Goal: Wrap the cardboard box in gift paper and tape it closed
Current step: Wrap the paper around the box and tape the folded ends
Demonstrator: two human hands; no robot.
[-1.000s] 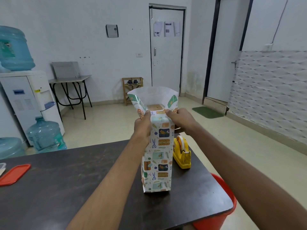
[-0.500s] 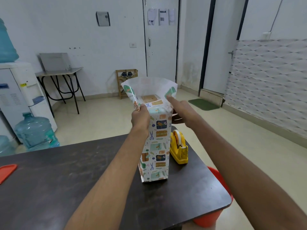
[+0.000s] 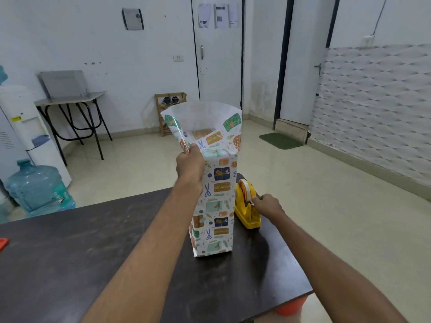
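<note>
A tall box wrapped in patterned gift paper (image 3: 215, 203) stands upright on the dark table (image 3: 70, 264). Loose paper flares open above its top, and a patch of brown cardboard box (image 3: 203, 133) shows inside. My left hand (image 3: 189, 165) grips the paper at the box's top left corner. My right hand (image 3: 265, 205) is down at the yellow tape dispenser (image 3: 247, 210), which sits just right of the box, and pinches the tape end at the cutter.
A red bin (image 3: 289, 307) peeks out under the table's right front corner. The table's right edge runs close to the dispenser. A red lid (image 3: 3, 243) lies at the far left. Water bottles (image 3: 37, 190) and a dispenser stand on the floor at left.
My right hand left the top of the box and dropped to the tape dispenser. My left hand kept its hold on the paper. The view tilted downward.
</note>
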